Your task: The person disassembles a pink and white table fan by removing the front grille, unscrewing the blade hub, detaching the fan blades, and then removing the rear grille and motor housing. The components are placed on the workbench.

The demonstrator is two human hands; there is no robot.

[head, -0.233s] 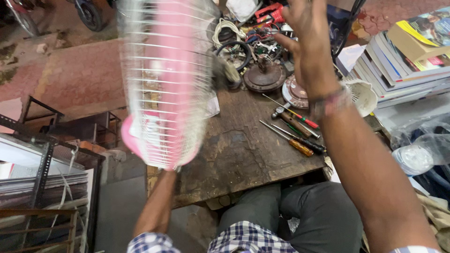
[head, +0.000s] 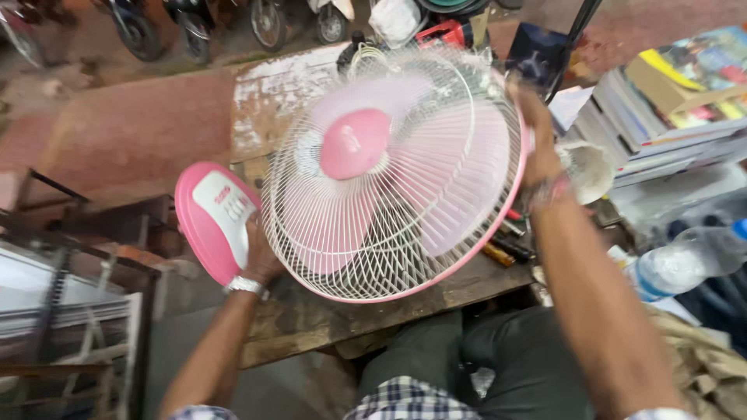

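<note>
The pink fan point(head: 393, 171) looks light but bendy — left hand point(head: 261, 253) grips its base point(head: 210, 218), right hand point(head: 537, 148) grips the cage rim over the desk point(head: 311, 319).

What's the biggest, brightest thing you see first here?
A big pink fan with a white wire cage fills the middle, above a worn wooden workbench. The left hand grips by its pink and white base, lower left; the right hand holds the cage's right rim. Books are stacked far right.
</note>
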